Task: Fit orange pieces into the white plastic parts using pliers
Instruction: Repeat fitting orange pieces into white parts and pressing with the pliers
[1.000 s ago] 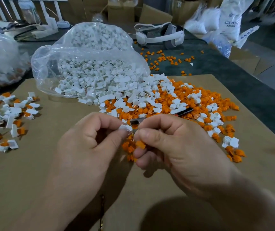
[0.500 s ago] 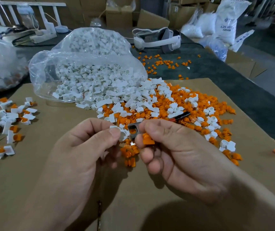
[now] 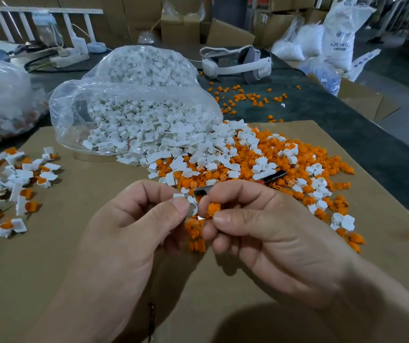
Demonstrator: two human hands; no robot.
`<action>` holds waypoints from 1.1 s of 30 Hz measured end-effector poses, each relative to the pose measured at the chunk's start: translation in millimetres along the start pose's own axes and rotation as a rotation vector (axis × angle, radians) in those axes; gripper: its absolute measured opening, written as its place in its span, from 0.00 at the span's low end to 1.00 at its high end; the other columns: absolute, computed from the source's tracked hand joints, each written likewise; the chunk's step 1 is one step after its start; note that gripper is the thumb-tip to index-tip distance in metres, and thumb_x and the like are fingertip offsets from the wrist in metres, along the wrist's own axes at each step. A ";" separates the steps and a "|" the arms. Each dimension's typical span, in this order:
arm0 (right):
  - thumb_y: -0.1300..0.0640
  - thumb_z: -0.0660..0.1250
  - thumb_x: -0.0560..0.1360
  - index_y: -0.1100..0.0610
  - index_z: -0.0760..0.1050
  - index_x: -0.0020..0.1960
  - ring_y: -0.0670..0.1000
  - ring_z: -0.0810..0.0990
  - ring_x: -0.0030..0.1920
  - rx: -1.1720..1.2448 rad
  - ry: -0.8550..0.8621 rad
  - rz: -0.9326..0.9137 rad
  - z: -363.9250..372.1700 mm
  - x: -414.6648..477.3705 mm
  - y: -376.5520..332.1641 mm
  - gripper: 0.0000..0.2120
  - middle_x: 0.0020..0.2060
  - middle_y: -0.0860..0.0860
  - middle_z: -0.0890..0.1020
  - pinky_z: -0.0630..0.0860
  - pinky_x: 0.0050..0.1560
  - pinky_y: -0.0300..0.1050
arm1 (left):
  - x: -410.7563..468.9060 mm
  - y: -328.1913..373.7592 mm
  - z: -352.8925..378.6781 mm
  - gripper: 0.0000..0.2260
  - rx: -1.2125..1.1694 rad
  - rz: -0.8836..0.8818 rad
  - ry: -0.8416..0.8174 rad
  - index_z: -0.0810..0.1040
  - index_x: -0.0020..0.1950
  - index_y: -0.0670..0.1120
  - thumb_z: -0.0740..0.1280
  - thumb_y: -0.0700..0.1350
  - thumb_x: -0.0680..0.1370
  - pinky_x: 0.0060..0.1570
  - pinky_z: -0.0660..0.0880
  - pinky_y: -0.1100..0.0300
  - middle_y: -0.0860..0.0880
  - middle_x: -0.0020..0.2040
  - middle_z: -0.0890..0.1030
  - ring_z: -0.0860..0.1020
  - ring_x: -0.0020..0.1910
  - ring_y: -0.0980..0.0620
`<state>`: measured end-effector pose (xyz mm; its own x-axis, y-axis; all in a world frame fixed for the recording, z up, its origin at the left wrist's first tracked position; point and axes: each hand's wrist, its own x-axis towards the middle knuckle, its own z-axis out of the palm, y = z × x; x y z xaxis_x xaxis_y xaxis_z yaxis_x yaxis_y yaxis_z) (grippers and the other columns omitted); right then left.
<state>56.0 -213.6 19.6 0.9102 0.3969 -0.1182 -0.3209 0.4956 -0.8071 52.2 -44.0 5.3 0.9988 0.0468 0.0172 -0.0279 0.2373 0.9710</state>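
White part (image 3: 192, 207), round socket open, held just beside an orange piece (image 3: 214, 209). Pliers (image 3: 273, 176) (dark handle, grey tip showing) sit behind them above the loose heap (image 3: 248, 157) of both kinds.

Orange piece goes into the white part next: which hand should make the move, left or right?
Right, most likely. The right hand pinches the orange piece, just beside the white part and its opening. The left hand pinches that part and only needs to hold it steady.
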 end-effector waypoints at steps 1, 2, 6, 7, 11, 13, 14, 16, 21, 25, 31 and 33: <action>0.71 0.70 0.66 0.61 0.82 0.46 0.52 0.83 0.34 -0.004 -0.003 -0.002 -0.4 -0.2 -0.1 0.11 0.41 0.60 0.83 0.78 0.33 0.38 | 0.1 -0.7 -0.6 0.14 0.012 0.007 -0.001 0.83 0.39 0.45 0.78 0.51 0.61 0.44 0.76 0.23 0.37 0.32 0.78 0.75 0.34 0.28; 0.71 0.70 0.66 0.61 0.82 0.46 0.52 0.83 0.35 -0.009 -0.004 -0.005 -1.1 -0.4 -0.1 0.11 0.41 0.60 0.83 0.78 0.33 0.38 | 0.1 -1.0 -1.4 0.14 0.040 0.023 -0.004 0.83 0.39 0.45 0.78 0.52 0.60 0.38 0.80 0.32 0.40 0.31 0.78 0.76 0.31 0.34; 0.69 0.72 0.63 0.61 0.83 0.46 0.52 0.83 0.35 -0.036 -0.010 -0.002 -2.3 -1.0 -0.9 0.11 0.40 0.60 0.83 0.79 0.36 0.38 | 1.3 -2.3 -3.2 0.13 0.086 0.074 -0.013 0.84 0.38 0.48 0.76 0.54 0.60 0.27 0.73 0.60 0.48 0.28 0.78 0.76 0.27 0.53; 0.69 0.72 0.63 0.62 0.83 0.45 0.52 0.83 0.35 -0.037 -0.011 -0.006 -2.2 -1.0 -1.0 0.12 0.40 0.60 0.83 0.79 0.36 0.39 | 1.4 -3.1 -3.8 0.13 0.086 0.083 -0.014 0.84 0.38 0.48 0.76 0.54 0.61 0.27 0.73 0.61 0.48 0.28 0.78 0.76 0.27 0.53; 0.69 0.71 0.62 0.64 0.83 0.46 0.54 0.84 0.35 -0.043 -0.026 -0.009 -2.6 -2.1 -0.7 0.12 0.39 0.61 0.83 0.80 0.37 0.39 | 0.4 -2.8 -3.6 0.12 0.119 0.110 -0.011 0.83 0.38 0.49 0.75 0.54 0.61 0.26 0.73 0.64 0.49 0.27 0.77 0.76 0.26 0.53; 0.69 0.71 0.63 0.64 0.83 0.47 0.54 0.84 0.36 -0.067 -0.022 -0.005 -3.7 -2.3 -0.5 0.12 0.38 0.62 0.83 0.80 0.38 0.39 | 0.2 -2.3 -3.1 0.09 0.108 0.104 -0.011 0.83 0.37 0.48 0.77 0.50 0.62 0.26 0.73 0.63 0.48 0.27 0.77 0.76 0.26 0.52; 0.69 0.71 0.64 0.63 0.83 0.47 0.54 0.84 0.36 -0.087 -0.017 -0.009 -4.1 -2.2 -0.7 0.12 0.38 0.62 0.84 0.80 0.39 0.39 | 0.6 -2.7 -3.1 0.07 0.104 0.102 -0.017 0.83 0.37 0.48 0.77 0.47 0.64 0.26 0.73 0.63 0.48 0.26 0.77 0.75 0.26 0.52; 0.66 0.70 0.67 0.59 0.83 0.48 0.54 0.84 0.36 -0.170 -0.002 -0.027 -5.4 -1.8 -0.2 0.10 0.38 0.61 0.84 0.80 0.40 0.43 | 1.3 -2.0 -1.7 0.05 0.120 0.106 -0.036 0.82 0.35 0.48 0.77 0.43 0.65 0.24 0.72 0.66 0.48 0.26 0.77 0.75 0.25 0.54; 0.52 0.66 0.75 0.48 0.78 0.51 0.57 0.83 0.33 -0.433 0.058 -0.116 -6.8 -1.3 4.9 0.06 0.38 0.56 0.83 0.78 0.34 0.53 | 2.8 -2.0 -3.3 0.05 0.178 0.095 -0.045 0.82 0.37 0.48 0.76 0.46 0.67 0.24 0.71 0.67 0.44 0.29 0.80 0.77 0.25 0.55; 0.43 0.66 0.73 0.39 0.78 0.54 0.51 0.81 0.31 -0.740 0.124 -0.205 -6.4 -5.3 8.6 0.10 0.34 0.51 0.82 0.79 0.32 0.48 | 4.1 -5.5 -5.6 0.03 0.165 0.076 -0.027 0.82 0.38 0.49 0.72 0.48 0.69 0.24 0.73 0.65 0.44 0.32 0.82 0.79 0.27 0.51; 0.44 0.59 0.75 0.36 0.72 0.60 0.42 0.79 0.40 -1.131 0.206 -0.409 -0.8 -9.9 5.0 0.14 0.42 0.39 0.77 0.75 0.35 0.33 | 4.3 -4.2 -3.7 0.10 0.168 0.084 -0.016 0.83 0.39 0.51 0.74 0.53 0.61 0.24 0.72 0.66 0.44 0.31 0.82 0.79 0.26 0.51; 0.43 0.54 0.77 0.37 0.72 0.62 0.41 0.77 0.45 -1.261 0.187 -0.434 -0.4 -9.7 2.9 0.16 0.43 0.36 0.75 0.74 0.40 0.32 | 4.5 -4.9 -2.6 0.12 0.156 0.093 -0.016 0.84 0.41 0.52 0.74 0.53 0.59 0.24 0.72 0.66 0.44 0.29 0.80 0.79 0.26 0.52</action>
<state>46.3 -216.3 18.2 0.9304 0.2296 0.2858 0.3658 -0.5297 -0.7652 56.8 -42.4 0.0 0.9927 0.0458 0.1116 -0.1150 0.0792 0.9902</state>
